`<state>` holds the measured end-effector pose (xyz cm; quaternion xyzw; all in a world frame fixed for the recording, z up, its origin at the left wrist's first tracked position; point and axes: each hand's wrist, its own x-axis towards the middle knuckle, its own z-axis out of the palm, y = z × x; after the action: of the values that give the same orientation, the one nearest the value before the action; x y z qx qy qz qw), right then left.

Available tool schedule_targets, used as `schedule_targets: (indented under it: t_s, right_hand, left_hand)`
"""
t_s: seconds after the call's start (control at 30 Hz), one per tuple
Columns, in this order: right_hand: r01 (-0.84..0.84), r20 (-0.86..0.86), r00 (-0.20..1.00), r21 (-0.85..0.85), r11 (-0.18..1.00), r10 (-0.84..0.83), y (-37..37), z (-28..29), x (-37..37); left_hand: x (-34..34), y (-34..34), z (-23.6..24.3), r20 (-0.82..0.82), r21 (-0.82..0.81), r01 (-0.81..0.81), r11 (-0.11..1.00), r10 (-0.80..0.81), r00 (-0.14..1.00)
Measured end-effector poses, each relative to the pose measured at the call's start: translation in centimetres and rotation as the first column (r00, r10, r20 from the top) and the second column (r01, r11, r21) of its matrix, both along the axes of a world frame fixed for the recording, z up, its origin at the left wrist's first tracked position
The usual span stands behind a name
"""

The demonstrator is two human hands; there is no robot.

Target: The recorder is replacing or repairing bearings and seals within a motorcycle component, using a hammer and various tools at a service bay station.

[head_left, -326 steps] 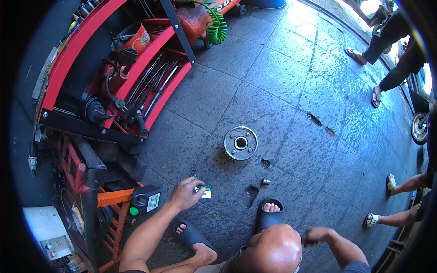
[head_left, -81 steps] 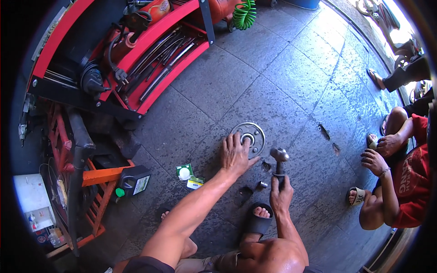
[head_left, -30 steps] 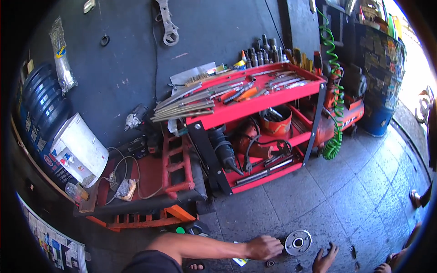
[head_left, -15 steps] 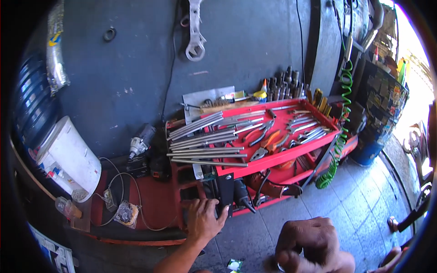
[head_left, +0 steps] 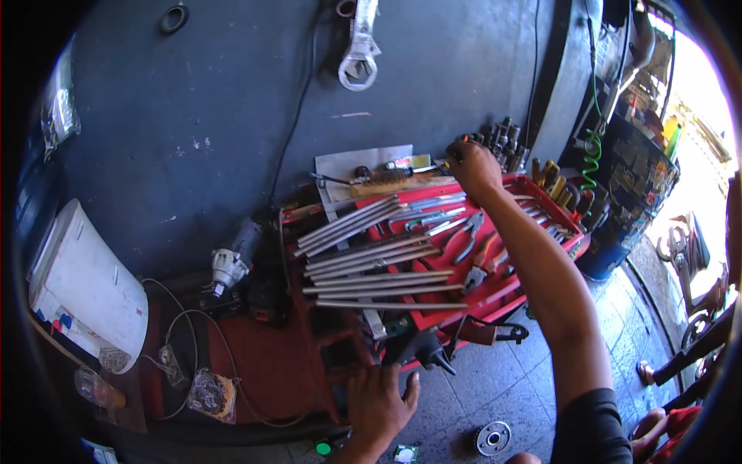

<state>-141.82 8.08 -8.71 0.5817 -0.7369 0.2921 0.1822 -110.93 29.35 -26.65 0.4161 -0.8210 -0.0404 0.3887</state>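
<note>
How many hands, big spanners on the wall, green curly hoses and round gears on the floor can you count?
Hands: 2, the left hand and the right hand
Wall spanner: 1
Green curly hose: 1
Floor gear: 1
Total: 5

Dark blue-grey wall [head_left: 232, 100], paved floor [head_left: 495, 387], bright daylight at right.
</note>
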Motion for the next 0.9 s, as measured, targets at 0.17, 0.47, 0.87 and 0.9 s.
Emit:
schedule_targets:
  t_s: [0.17,0.47,0.87,0.9]
  right_hand:
    - [0.013,-0.162,0.987,0.135,0.991,0.009,-7.1,-2.0,-2.6]
    - [-0.045,-0.118,0.991,0.089,0.995,0.056,-8.8,-2.4,-4.3]
    - [-0.08,-0.01,0.996,0.266,0.961,0.086,-4.3,2.0,-4.2]
    - [-0.092,-0.014,0.995,0.253,0.963,0.099,-4.2,1.9,-3.9]
  left_hand:
    - [0.0,0.0,0.2,0.012,0.06,-0.025,0.998,0.025,1.0]
    - [-0.5,0.6,0.0,-0.078,-0.065,-0.04,0.997,0.034,0.996]
    - [-0.6,0.5,-1.3,-0.076,-0.039,-0.041,0.998,0.037,0.996]
    - [-0.5,0.5,-1.0,-0.09,-0.046,-0.038,0.998,0.034,0.995]
